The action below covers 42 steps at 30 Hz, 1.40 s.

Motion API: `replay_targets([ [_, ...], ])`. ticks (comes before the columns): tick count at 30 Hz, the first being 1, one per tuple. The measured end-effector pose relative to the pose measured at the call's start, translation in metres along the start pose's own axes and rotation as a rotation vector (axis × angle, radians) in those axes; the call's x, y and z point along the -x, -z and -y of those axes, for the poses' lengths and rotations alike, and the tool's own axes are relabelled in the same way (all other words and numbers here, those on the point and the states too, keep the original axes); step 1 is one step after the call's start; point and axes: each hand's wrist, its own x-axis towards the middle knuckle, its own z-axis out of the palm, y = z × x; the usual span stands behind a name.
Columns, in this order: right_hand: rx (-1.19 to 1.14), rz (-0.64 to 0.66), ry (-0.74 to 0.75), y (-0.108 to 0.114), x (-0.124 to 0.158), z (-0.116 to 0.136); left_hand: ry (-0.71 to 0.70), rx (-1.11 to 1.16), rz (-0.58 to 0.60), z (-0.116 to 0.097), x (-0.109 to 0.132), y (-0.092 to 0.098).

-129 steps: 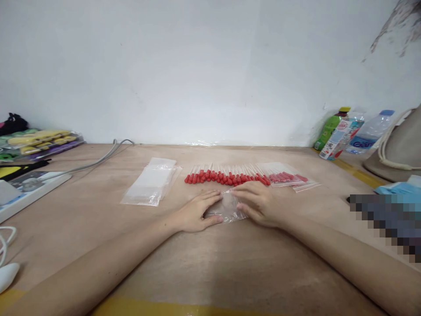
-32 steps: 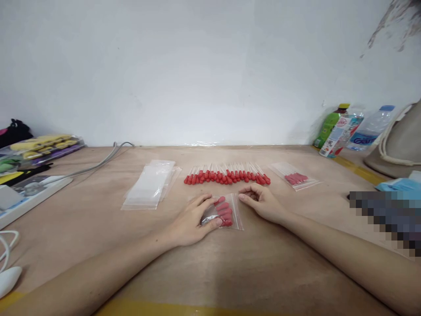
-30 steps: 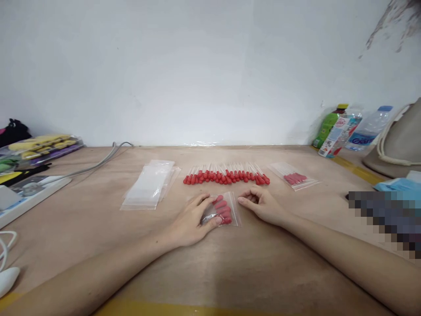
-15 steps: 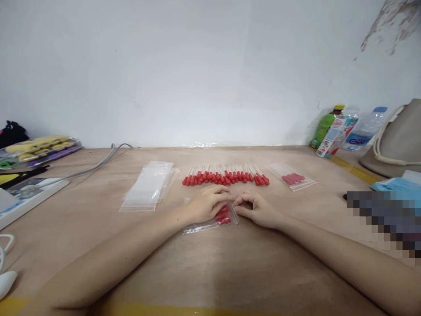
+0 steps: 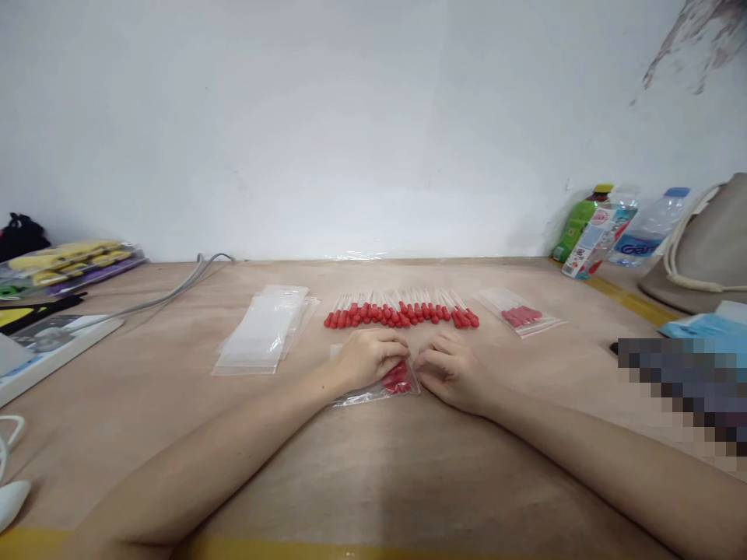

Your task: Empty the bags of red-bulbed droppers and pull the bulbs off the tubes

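A clear zip bag (image 5: 373,395) with red-bulbed droppers (image 5: 398,378) in it lies on the table in front of me. My left hand (image 5: 377,358) is bent over the bag's upper side, its fingers closed on it near the right end. At that right end my right hand (image 5: 447,369) pinches the bag's edge, fingers curled. The fingertips of both hands are close together and partly hidden. Just beyond the hands lies a row of loose droppers (image 5: 402,313), red bulbs towards me and pale tips towards the wall.
Left of my hands lies a stack of flat clear bags (image 5: 262,330). A filled bag (image 5: 519,313) lies to the right. Bottles (image 5: 583,222) and a grey bag (image 5: 706,241) stand at the far right. A cable (image 5: 175,292) and a white power strip (image 5: 87,342) are on the left.
My right hand has turned, its fingers curling more over the bag's right edge. The bag has shifted slightly and its right end is now more covered.
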Motion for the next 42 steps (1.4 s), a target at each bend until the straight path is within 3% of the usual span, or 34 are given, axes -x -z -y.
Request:
replay_targets([
  [5,0.269,0.039,0.245,0.006,-0.004,-0.006,-0.008,-0.044,-0.012,-0.001,0.001,-0.001],
  [12,0.426,0.043,0.439,0.01,-0.008,-0.012,-0.129,-0.273,0.032,-0.002,0.0,0.004],
  [18,0.46,0.105,0.449,0.009,-0.009,-0.011,-0.22,-0.401,0.139,-0.003,-0.002,0.009],
  [24,0.417,0.132,0.458,0.008,-0.013,-0.014,-0.163,-0.279,0.095,-0.001,0.001,0.019],
  [28,0.295,0.198,0.383,0.011,-0.013,-0.014,-0.045,-0.181,-0.021,0.004,0.003,0.032],
  [31,0.112,0.257,0.231,0.016,-0.012,-0.011,-0.06,-0.148,-0.059,0.008,0.003,0.035],
  [35,-0.121,0.241,-0.086,0.017,-0.01,-0.006,-0.072,-0.108,0.055,0.006,0.004,0.033],
  [42,-0.298,0.227,-0.274,-0.003,-0.013,-0.005,0.208,0.117,0.126,-0.016,0.033,0.036],
])
